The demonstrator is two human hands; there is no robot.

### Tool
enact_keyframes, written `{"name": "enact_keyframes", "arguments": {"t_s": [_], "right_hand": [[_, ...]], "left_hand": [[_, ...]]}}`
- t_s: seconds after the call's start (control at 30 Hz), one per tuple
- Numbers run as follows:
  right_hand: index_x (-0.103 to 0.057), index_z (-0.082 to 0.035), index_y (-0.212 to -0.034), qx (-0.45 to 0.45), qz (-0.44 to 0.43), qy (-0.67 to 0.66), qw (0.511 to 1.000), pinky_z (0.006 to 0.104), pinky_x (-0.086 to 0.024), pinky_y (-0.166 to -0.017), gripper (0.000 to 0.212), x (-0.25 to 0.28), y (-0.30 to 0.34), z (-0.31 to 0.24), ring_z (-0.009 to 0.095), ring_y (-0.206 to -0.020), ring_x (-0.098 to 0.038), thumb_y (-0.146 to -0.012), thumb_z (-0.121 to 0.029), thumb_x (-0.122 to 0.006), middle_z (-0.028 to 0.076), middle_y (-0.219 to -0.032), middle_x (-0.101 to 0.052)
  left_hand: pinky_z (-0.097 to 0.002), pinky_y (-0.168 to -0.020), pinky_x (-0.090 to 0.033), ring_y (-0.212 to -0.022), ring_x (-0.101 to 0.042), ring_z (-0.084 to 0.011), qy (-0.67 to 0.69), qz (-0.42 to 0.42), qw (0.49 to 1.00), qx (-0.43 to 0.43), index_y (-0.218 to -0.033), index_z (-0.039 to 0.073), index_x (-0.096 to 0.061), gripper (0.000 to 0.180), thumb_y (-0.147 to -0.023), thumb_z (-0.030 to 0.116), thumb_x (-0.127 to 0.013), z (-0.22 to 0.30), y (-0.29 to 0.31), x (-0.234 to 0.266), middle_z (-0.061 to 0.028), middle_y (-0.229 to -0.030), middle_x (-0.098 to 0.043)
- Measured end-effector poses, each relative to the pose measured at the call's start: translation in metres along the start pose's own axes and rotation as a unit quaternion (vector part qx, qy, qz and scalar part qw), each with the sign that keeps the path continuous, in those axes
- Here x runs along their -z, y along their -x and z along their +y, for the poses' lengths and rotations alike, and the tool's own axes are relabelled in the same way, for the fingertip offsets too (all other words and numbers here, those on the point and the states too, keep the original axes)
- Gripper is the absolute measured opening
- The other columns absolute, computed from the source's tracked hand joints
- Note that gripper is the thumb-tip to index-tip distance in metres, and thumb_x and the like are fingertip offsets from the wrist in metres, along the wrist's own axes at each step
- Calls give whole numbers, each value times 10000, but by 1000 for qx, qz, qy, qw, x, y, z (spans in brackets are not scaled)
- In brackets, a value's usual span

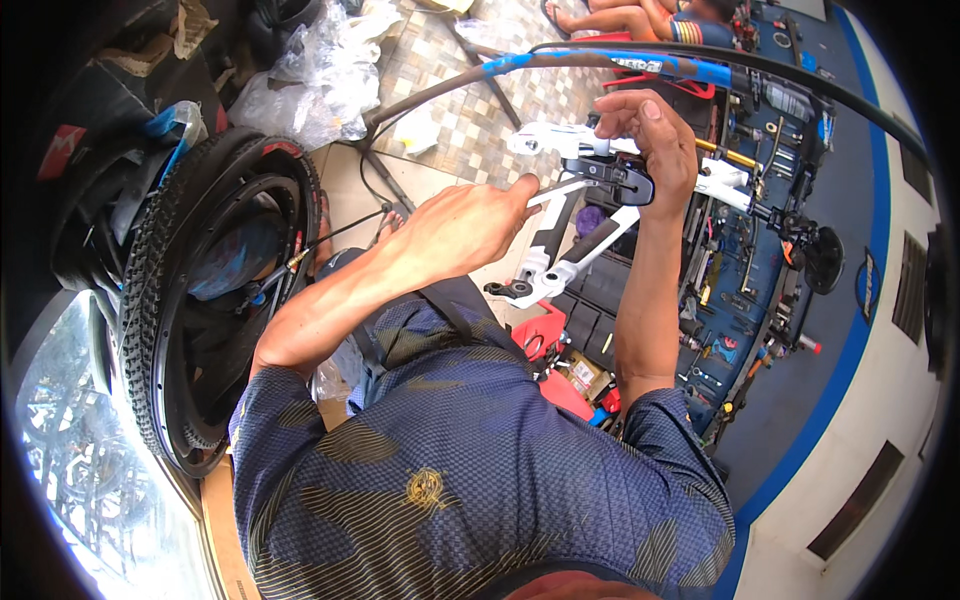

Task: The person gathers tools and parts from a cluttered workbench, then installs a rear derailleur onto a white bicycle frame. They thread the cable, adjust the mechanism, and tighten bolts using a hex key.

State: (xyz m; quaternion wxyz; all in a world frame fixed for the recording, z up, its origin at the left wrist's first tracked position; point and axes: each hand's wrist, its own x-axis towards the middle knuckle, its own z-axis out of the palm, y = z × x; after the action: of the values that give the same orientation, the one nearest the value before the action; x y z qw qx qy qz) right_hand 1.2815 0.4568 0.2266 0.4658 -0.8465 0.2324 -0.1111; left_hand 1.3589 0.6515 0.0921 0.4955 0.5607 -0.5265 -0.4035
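Observation:
In front of my chest is a white bicycle frame (562, 274) with dark tube sections. A black linkage-like part (630, 186) sits on its upper section. My left hand (480, 226) is closed around a slim silver tool (560, 190), perhaps a hex key, whose far end meets the black part. The exact contact is hard to make out. My right hand (655, 145) curls around the black part from the right, its fingers bent over the white tube above. Part of its grip is hidden behind the part.
Bicycle wheels with knobbly tyres (150, 290) stand at left, near clear plastic bags (310, 80). A blue-and-brown tube (510, 62) arches beyond my hands. Tools cover a blue wall panel (770, 240) at right. Another person's legs (620, 20) show at the top.

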Motion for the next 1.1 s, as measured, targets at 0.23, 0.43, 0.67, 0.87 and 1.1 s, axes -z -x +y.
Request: {"name": "enact_keyframes", "arguments": {"t_s": [0.23,0.43,0.67,0.87,1.1], "right_hand": [[-764,39,-1030,2,6,3,1000,265,-439,-728,462,-3,0,-3,115,-758,-612,-1074,-336,-497,77,-794,-692],[-763,34,-1024,4,9,11,1000,263,-438,-725,454,-4,1,-3,110,-765,-617,-1073,-327,-492,72,-791,-689],[-762,29,-1028,10,1,22,1000,269,-435,-727,458,-1,-2,-2,116,-774,-624,-1074,-334,-486,72,-795,-693],[-717,83,-1084,0,-36,39,999,294,-470,-778,501,5,-2,1,149,-824,-634,-1073,-348,-462,112,-859,-681],[-716,73,-1078,3,1,22,1000,279,-461,-743,524,3,0,3,146,-804,-624,-1086,-378,-450,102,-835,-667]], "left_hand": [[-620,-634,-454,-729,-652,-529,66,16,998,17,-1163,36,-491,226,-1085,244,-532,7,5,-17,-277,-707,-648],[-613,-636,-466,-738,-653,-523,20,14,1000,5,-1147,13,-495,232,-1070,225,-550,5,0,-6,-278,-709,-645],[-589,-640,-482,-736,-658,-503,-32,-13,999,-14,-1141,13,-509,192,-1036,165,-561,0,-7,14,-263,-710,-644],[-593,-619,-471,-709,-649,-508,-29,-18,999,-40,-1133,8,-507,197,-1055,183,-555,-12,-11,14,-264,-683,-631],[-602,-604,-430,-695,-614,-538,94,-13,995,-25,-1109,-6,-493,229,-1082,213,-553,0,-5,-1,-290,-664,-597]]}}
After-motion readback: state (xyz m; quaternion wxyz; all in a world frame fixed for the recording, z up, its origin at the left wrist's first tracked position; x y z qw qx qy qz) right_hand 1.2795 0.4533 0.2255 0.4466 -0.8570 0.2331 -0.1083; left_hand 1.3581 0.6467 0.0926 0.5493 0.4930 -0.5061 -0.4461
